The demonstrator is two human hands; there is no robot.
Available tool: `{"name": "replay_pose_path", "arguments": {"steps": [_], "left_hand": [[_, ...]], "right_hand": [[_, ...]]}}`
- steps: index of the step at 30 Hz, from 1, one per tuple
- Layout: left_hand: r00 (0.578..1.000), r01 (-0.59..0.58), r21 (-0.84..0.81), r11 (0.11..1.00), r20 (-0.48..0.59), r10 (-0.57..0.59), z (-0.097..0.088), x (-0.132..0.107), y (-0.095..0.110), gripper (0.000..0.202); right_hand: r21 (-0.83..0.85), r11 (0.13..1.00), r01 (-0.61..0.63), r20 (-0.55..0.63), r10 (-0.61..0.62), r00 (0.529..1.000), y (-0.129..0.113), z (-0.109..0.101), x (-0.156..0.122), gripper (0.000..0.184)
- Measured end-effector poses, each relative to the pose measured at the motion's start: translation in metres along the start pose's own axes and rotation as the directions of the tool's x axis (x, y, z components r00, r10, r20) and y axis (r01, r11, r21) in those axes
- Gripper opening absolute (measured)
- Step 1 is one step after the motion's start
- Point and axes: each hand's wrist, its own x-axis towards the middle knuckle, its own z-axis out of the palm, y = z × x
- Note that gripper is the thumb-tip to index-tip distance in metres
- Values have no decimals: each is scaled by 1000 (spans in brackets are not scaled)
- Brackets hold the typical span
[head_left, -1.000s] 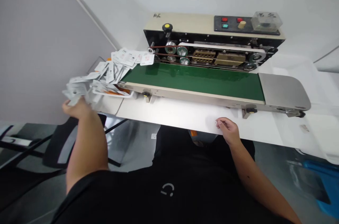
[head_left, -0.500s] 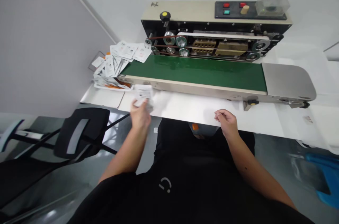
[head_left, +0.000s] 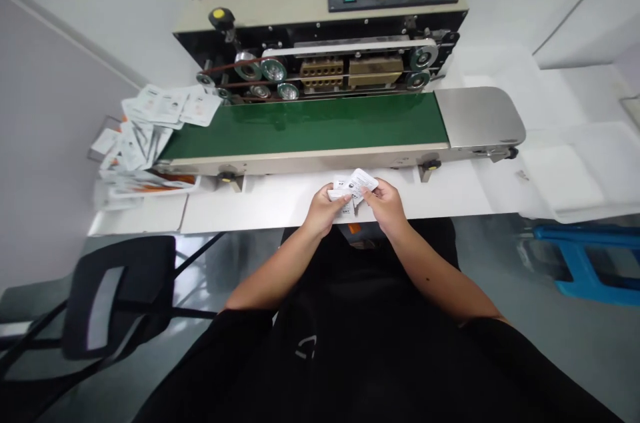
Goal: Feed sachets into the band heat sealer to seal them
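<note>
Close together over the table's front edge, both of my hands grip small white printed sachets. My left hand [head_left: 323, 211] pinches a few of them, with the thumb lying on top. Between the thumb and fingers of my right hand [head_left: 387, 206] is a white sachet [head_left: 364, 180], turned at an angle and overlapping the others. Just behind the hands runs the green conveyor belt [head_left: 310, 126] of a band sealing machine [head_left: 280, 3]. A heap of similar sachets [head_left: 165, 106] lies at the belt's left end, partly on the belt and partly in a white tray [head_left: 193, 188].
A steel plate [head_left: 480, 116] extends the belt's right end. White plastic bins [head_left: 590, 170] stand at the right. Below the table are a black chair [head_left: 120, 296] at the left and a blue stool [head_left: 590, 263] at the right.
My left hand has brought the sachets rightward from near the tray. My right hand has moved in and now grips one too. The view has swung to the right.
</note>
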Motion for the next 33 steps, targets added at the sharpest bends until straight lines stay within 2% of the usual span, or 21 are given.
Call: {"name": "replay_pose_path", "arguments": {"steps": [4, 8, 14, 18, 22, 26, 29, 33], "left_hand": [[996, 28, 106, 994, 80, -37, -4, -2, 5, 50], [994, 29, 125, 992, 100, -41, -11, 2, 11, 52], [996, 36, 144, 989, 81, -48, -20, 8, 12, 52], [997, 34, 94, 995, 69, -40, -20, 8, 12, 58], [997, 43, 66, 997, 57, -47, -17, 6, 15, 62], [996, 39, 68, 997, 71, -44, -17, 5, 14, 60], [996, 21, 98, 995, 82, -29, -17, 5, 12, 60], [994, 23, 105, 994, 106, -34, -19, 5, 9, 61]], "right_hand": [[31, 1000, -2, -72, 4, 997, 1, -11, -1, 41], [106, 994, -21, -92, 31, 995, -9, -27, -3, 40], [123, 979, 165, -159, -144, 977, -38, -55, -18, 22], [231, 958, 171, -157, -136, 978, -56, -70, -27, 18], [319, 919, 231, -132, -198, 971, -83, -87, -25, 18], [291, 920, 261, -101, -242, 965, -115, -112, -12, 29], [171, 937, 304, -203, -269, 942, -134, -132, 11, 36], [-22, 955, 295, -292, -289, 912, -153, -154, 59, 38]]}}
